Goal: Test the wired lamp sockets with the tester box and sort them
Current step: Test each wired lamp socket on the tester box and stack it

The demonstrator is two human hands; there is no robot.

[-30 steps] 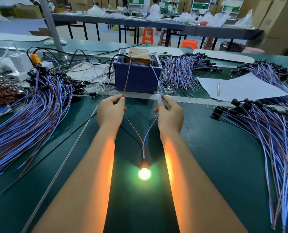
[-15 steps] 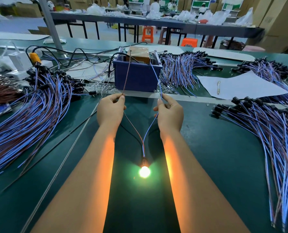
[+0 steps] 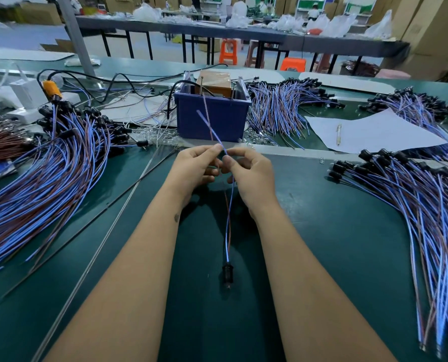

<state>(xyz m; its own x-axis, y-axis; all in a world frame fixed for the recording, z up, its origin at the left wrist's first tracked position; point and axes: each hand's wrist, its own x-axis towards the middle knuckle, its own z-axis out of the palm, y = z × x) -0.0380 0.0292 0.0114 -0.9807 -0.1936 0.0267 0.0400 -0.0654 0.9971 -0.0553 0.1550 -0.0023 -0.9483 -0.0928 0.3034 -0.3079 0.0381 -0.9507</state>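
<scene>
The two wire ends (image 3: 212, 126) have been lifted off the tester box (image 3: 212, 118) and brought together, and the socket lamp (image 3: 227, 276) has gone dark.

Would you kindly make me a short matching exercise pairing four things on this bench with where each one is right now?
Things:
1. lamp socket
2. tester box
3. pen
4. blue wire

Places:
A. lying on the white paper
B. pinched by the right hand, next to the left hand
C. unlit on the mat between the forearms
D. straight beyond both hands

Pairs: 1-C, 2-D, 3-A, 4-B
</scene>
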